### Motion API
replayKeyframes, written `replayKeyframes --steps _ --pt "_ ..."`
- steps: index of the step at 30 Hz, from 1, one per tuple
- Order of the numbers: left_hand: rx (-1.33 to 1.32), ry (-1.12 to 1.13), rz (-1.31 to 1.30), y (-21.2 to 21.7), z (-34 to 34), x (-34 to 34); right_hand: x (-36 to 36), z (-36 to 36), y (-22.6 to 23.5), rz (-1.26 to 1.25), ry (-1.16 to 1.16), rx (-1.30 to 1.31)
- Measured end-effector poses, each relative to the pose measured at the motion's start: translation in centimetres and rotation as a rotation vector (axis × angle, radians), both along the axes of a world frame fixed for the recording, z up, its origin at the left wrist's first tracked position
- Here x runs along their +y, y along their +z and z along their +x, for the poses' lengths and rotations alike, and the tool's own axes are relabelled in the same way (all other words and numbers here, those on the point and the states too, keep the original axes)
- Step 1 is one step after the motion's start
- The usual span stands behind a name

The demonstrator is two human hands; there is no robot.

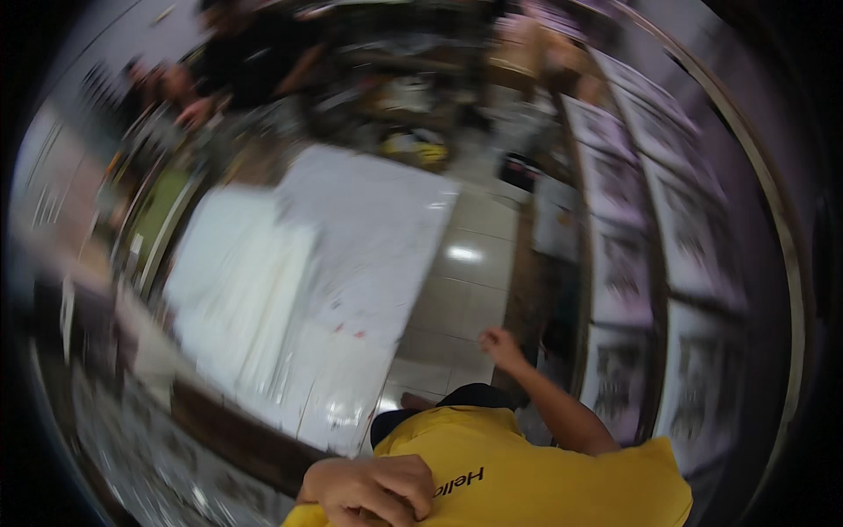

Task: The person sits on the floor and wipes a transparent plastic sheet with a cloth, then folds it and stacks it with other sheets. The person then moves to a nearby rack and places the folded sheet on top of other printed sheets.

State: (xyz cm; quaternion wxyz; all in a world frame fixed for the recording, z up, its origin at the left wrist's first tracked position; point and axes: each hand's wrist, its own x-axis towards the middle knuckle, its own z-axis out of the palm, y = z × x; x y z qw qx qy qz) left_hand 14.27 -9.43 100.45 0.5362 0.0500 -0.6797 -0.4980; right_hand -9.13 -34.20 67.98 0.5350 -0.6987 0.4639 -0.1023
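My left hand (pixel 373 492) is drawn up against the front of my yellow shirt (pixel 544 483), its fingers curled in. Whether they pinch the cloth or something small is hidden. Lower down on the other side, my right hand (pixel 502 348) hangs beside my body over the tiled floor, loosely closed, and nothing shows in it. Left of that floor strip stands a table with a white top (pixel 369 220). A stack of glossy white sheets (pixel 246 281) lies on its left part, apart from both hands.
Rows of white printed panels (pixel 619 281) line a rack on the right. A tiled aisle (pixel 465 263) runs between table and rack. At the far left a person in dark clothing (pixel 255 61) stands beyond the table. Boxes (pixel 527 53) are piled at the back. Motion blurs much of this.
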Motion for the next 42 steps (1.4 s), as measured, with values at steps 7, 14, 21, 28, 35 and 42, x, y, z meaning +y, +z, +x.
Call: replayKeyframes --steps 7,14,21,28,35,42 --pt "-0.136 -0.389 0.057 0.5 -4.5 -6.7 17.8 -13.0 -8.7 0.478 0.384 0.543" --pt "-0.057 -0.66 0.049 -0.4 -9.2 -7.9 20.1 -17.6 -7.1 0.592 0.316 0.41" --pt "-0.116 -0.641 0.143 0.6 -14.0 -5.3 23.4 -20.9 -7.2 0.663 0.234 0.298" --pt "0.05 -0.78 0.078 -0.2 -18.5 -3.9 29.2 -24.0 -4.3 0.496 -0.113 0.249" --pt "0.031 -1.172 -0.031 -0.3 -21.3 -5.3 38.5 -24.7 -10.1 0.517 -0.601 0.22" --pt "-0.132 -1.428 -0.103 1.1 -20.8 -6.4 45.9 -17.6 -9.6 0.519 -0.877 0.25"
